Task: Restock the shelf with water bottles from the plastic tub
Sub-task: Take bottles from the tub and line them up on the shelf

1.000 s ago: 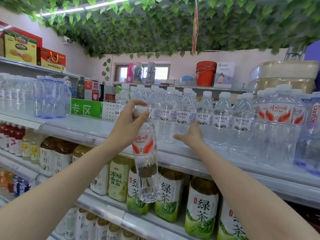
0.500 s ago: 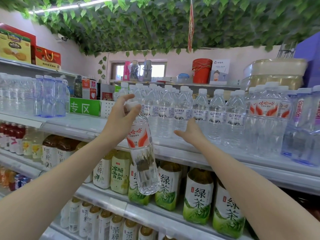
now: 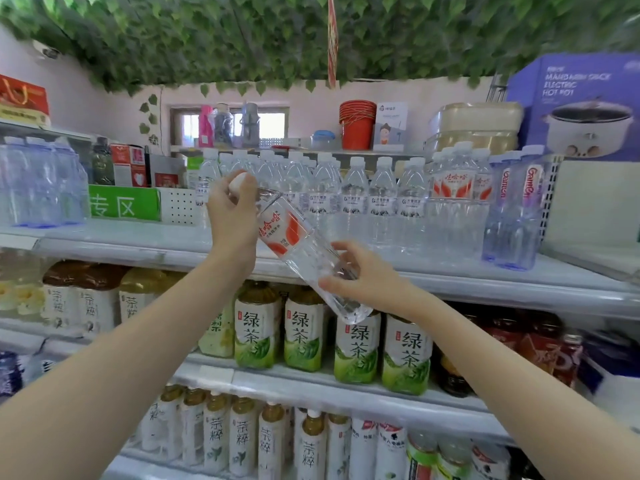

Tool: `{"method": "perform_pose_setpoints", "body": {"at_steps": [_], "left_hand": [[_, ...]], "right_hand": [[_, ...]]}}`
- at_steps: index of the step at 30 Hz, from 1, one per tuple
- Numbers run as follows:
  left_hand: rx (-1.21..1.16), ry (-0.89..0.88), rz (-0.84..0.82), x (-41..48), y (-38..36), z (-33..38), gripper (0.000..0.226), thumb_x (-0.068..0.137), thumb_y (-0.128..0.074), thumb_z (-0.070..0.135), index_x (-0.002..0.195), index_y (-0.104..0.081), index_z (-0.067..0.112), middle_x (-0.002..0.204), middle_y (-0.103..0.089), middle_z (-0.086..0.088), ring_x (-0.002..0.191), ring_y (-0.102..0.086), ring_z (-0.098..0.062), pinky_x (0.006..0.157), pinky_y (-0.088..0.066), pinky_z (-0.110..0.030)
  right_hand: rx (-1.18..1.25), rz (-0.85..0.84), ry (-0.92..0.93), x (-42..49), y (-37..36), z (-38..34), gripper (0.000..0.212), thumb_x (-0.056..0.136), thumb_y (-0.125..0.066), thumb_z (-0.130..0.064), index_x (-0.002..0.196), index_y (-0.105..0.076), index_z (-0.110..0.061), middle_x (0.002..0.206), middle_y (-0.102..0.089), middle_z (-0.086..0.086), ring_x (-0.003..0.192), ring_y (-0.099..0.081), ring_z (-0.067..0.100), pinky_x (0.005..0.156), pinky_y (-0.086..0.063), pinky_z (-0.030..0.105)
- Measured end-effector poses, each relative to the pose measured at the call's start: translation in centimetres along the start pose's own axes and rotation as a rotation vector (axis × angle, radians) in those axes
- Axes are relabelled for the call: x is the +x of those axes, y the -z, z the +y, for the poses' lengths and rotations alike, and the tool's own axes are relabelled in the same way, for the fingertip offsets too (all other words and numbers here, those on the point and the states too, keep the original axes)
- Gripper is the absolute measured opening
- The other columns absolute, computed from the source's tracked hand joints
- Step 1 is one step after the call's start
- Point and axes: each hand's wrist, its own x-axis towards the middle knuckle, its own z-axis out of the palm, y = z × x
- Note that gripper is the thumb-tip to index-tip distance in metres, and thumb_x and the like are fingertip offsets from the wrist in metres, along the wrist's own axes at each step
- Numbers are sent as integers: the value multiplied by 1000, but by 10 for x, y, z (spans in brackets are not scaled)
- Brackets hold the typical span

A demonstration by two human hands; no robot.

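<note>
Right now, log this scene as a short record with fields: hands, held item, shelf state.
left hand: left hand grips the neck end of the water bottle
right hand: right hand holds the bottle's lower body
held item: clear bottle, red and white label, tilted, cap up left, base down right
matching stock: same-label bottles stand on the top shelf, right of the blue-label row
shelf below: green tea bottles
tub: not in view
</note>
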Motion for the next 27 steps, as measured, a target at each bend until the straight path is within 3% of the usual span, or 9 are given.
{"method": "perform_pose_setpoints", "body": {"at_steps": [3, 6, 8, 13, 17, 22, 25, 27], "left_hand": [[-10, 1, -12, -13, -13, 2, 15, 94, -51, 23, 104, -53, 12, 85, -52, 2, 78, -51, -11, 67, -48, -25], [24, 29, -82, -26, -27, 3, 26, 95, -49, 25, 116, -51, 8, 96, -53, -2, 83, -53, -11, 70, -50, -24], [85, 49, -169, -31, -37, 2, 21, 96, -46, 26, 114, -50, 15, 102, -53, -4, 85, -54, -11, 71, -50, -26], [282, 7, -387, -49, -67, -9, 27, 97, -42, 38, 121, -43, 24, 104, -54, 7, 90, -54, -4, 73, -45, -22], [399, -22, -468, -57, -91, -28, 40, 96, -44, 41, 131, -39, 24, 120, -52, 0, 106, -52, -15, 84, -40, -29], [472, -34, -613, -70, -115, -56, 35, 97, -47, 30, 129, -46, 18, 110, -53, 6, 100, -52, -10, 83, -44, -24], [557, -23, -679, -78, -125, -77, 33, 96, -48, 28, 128, -45, 20, 113, -54, 3, 103, -52, -13, 79, -41, -22], [710, -82, -730, -84, -130, -92, 37, 96, -49, 30, 131, -41, 24, 118, -52, 3, 107, -51, -15, 83, -44, -27]], "right_hand": [[-43, 16, -11, -19, 3, 4, 82, 69, -81, -37, 135, -35, -22, 105, -61, -8, 85, -64, 6, 70, -53, 21], [11, 66, -25, -35, 9, 12, 64, 69, -81, -25, 121, -43, -22, 96, -67, 0, 70, -66, 8, 57, -51, 21], [75, 93, -46, -46, 17, 20, 56, 71, -80, -18, 116, -46, -23, 91, -70, 3, 63, -66, 8, 52, -49, 18], [147, 217, -120, -69, 39, 50, 58, 71, -79, -16, 120, -48, -18, 91, -67, 6, 66, -66, 15, 53, -54, 25], [207, 369, -134, -77, 62, 70, 59, 71, -80, -19, 121, -49, -15, 94, -69, 0, 75, -68, 12, 64, -58, 30], [260, 517, -132, -75, 104, 84, 71, 75, -78, -21, 133, -39, -11, 99, -68, -6, 87, -68, 8, 75, -54, 22], [283, 582, -127, -70, 124, 92, 64, 79, -75, -23, 131, -40, -12, 103, -68, -2, 88, -67, 8, 69, -48, 15], [272, 643, -121, -65, 135, 100, 56, 79, -75, -26, 124, -42, -17, 104, -67, -1, 89, -64, 7, 65, -44, 12]]}}
